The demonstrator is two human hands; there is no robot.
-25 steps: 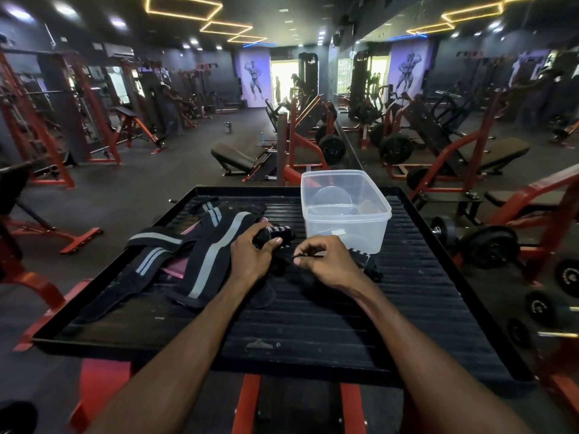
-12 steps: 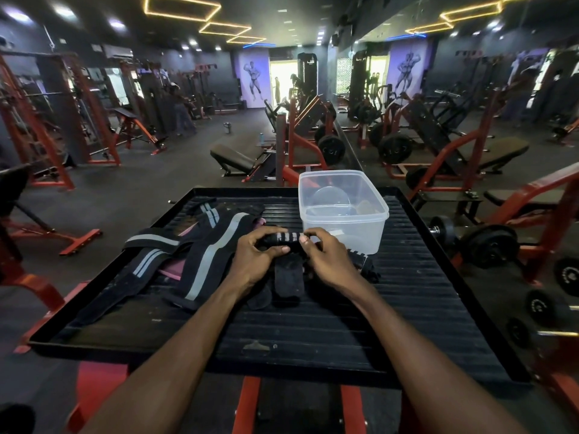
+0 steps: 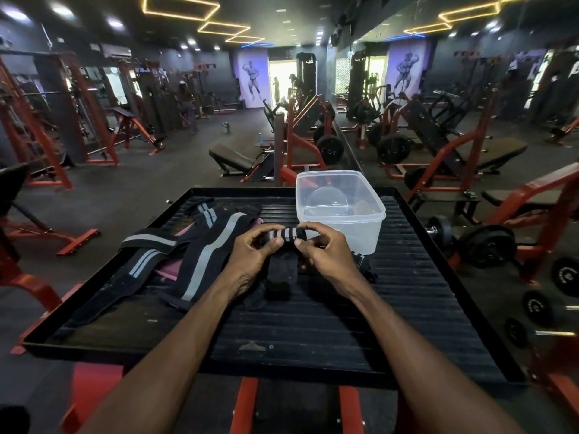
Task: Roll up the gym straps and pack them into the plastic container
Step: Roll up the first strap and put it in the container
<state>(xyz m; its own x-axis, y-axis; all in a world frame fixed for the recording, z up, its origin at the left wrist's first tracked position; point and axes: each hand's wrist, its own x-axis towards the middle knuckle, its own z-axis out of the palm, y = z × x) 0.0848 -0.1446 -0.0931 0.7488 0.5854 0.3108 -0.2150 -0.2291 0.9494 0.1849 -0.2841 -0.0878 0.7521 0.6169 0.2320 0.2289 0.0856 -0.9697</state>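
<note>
Both hands hold a small roll of black strap with grey stripes [image 3: 285, 234] just above the black ribbed platform [image 3: 313, 317]. My left hand [image 3: 252, 252] pinches its left end, my right hand [image 3: 326, 250] its right end. The strap's loose black tail [image 3: 280, 268] hangs down from the roll onto the platform. A clear plastic container [image 3: 340, 211] stands open right behind the roll, touching distance from my right fingers. Several unrolled black straps with grey stripes [image 3: 200, 255] lie in a heap to the left, over something pink [image 3: 169, 268].
The platform has a raised rim and sits on red frame legs [image 3: 247, 405]. A black strap end [image 3: 363, 266] lies by my right wrist. Dumbbells and weight plates [image 3: 487, 245] stand on the floor to the right. Red gym machines fill the room beyond.
Both hands have lifted the strap and turned it; the roll has grown thicker and now shows its grey stripes. The container and the strap heap have not moved.
</note>
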